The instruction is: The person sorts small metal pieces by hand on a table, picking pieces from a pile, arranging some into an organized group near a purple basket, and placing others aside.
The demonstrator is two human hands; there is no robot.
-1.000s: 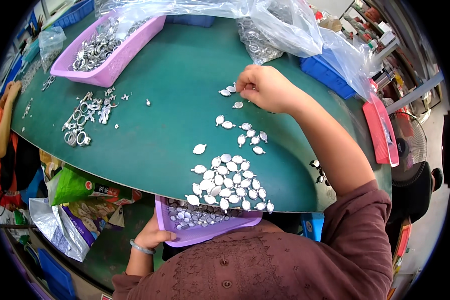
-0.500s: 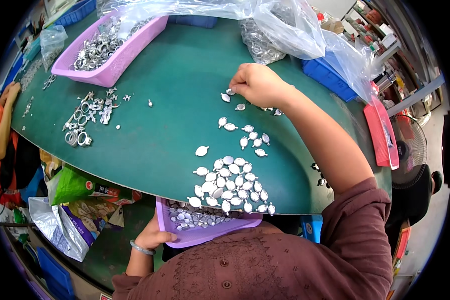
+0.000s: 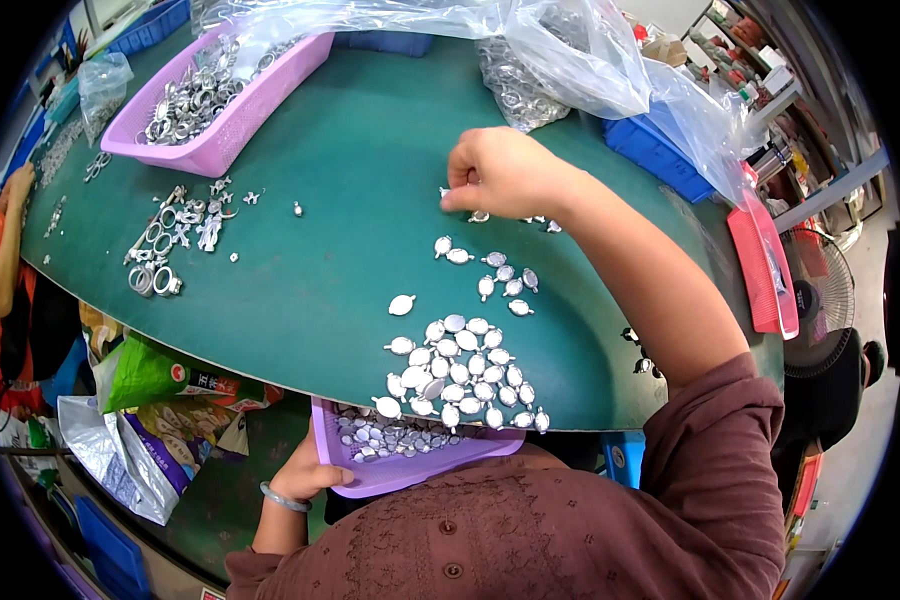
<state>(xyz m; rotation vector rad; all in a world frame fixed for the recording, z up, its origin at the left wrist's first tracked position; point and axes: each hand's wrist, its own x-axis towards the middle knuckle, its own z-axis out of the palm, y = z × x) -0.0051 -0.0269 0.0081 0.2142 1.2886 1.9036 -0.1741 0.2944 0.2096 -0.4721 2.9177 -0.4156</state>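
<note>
My left hand (image 3: 310,472) grips the near left rim of a purple plastic basket (image 3: 425,480) at the table's front edge, with many small silver oval pieces inside. Over the green table my right hand (image 3: 500,175) has its thumb and fingers curled together at a silver oval piece (image 3: 444,192), which shows only in part beside the fingertips. Another oval piece (image 3: 480,216) lies just under this hand. Nearer to me, several scattered ovals (image 3: 505,272) lead to a dense cluster of ovals (image 3: 458,370) above the basket.
A pink-purple basket (image 3: 225,150) of metal rings stands at the far left. In front of it lies a pile of mixed metal castings (image 3: 175,235). Clear plastic bags (image 3: 590,60) cover the far side, near a blue crate (image 3: 660,155). Another person's hand (image 3: 20,182) is at the far left.
My right hand has shifted slightly left and down, and its fingers now cover most of the oval pieces that lay at its fingertips. My left hand and the basket have stayed put.
</note>
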